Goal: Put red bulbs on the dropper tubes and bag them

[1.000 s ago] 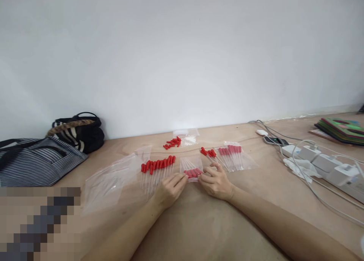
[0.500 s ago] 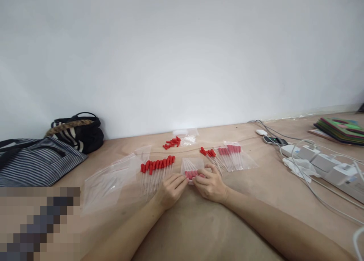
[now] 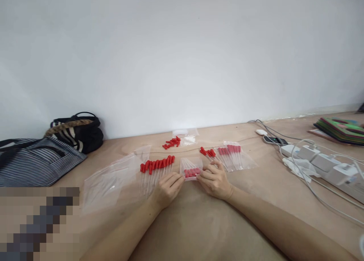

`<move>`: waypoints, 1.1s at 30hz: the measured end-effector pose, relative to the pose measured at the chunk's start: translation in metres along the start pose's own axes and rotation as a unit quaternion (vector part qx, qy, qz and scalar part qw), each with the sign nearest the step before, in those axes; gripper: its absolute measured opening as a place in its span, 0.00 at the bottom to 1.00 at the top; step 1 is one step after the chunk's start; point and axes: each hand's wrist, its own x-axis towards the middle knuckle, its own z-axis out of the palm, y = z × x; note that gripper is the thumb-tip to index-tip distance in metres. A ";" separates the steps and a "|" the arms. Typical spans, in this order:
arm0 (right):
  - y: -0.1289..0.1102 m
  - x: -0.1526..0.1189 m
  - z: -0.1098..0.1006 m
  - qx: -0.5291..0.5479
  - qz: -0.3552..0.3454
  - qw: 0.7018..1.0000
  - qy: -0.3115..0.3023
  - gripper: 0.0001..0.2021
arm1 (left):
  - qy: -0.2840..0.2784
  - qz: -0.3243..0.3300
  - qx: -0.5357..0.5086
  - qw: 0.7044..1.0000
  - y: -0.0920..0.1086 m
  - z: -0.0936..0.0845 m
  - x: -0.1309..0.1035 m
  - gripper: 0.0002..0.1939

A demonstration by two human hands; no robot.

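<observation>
A clear zip bag (image 3: 191, 164) with several red-bulbed droppers inside lies in front of me, its zip edge towards me. My left hand (image 3: 170, 187) pinches the near left corner of that bag. At the near right corner, my right hand (image 3: 214, 180) is closed on the same edge with fingers curled. Left of the bag lies a row of loose red-bulbed droppers (image 3: 157, 164). Flat plastic bags (image 3: 113, 181) spread farther left. To the right are a filled bag of droppers (image 3: 234, 155) and several loose droppers (image 3: 209, 152) beside it.
Small red rubber bulbs (image 3: 172, 142) and a bag of thin clear tubes (image 3: 189, 138) lie near the wall. White chargers on a power strip (image 3: 327, 164) with cables line the right. A striped bag (image 3: 42, 158), a black bag (image 3: 82, 132) and coloured sheets (image 3: 341, 130) stand at the sides.
My hands have moved apart along the bag's near edge, the left one leftwards and the right one rightwards. More of the bag's zip edge shows between them.
</observation>
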 end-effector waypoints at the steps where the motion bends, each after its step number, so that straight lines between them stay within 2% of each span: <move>1: 0.000 0.001 0.001 0.001 0.000 1.000 0.001 0.07 | 0.004 0.004 -0.001 1.000 0.000 0.000 0.000 0.08; 20: -0.007 0.004 0.008 0.013 -0.007 1.000 0.012 0.05 | 0.023 0.038 -0.016 0.999 0.002 0.003 0.007 0.07; 25: -0.012 0.008 0.012 0.012 -0.017 1.000 0.013 0.08 | 0.034 0.052 -0.017 0.998 0.003 0.004 0.008 0.07; 33: -0.011 0.006 0.013 -0.012 -0.040 0.999 0.006 0.11 | 0.013 0.080 0.013 0.997 0.003 0.005 0.007 0.08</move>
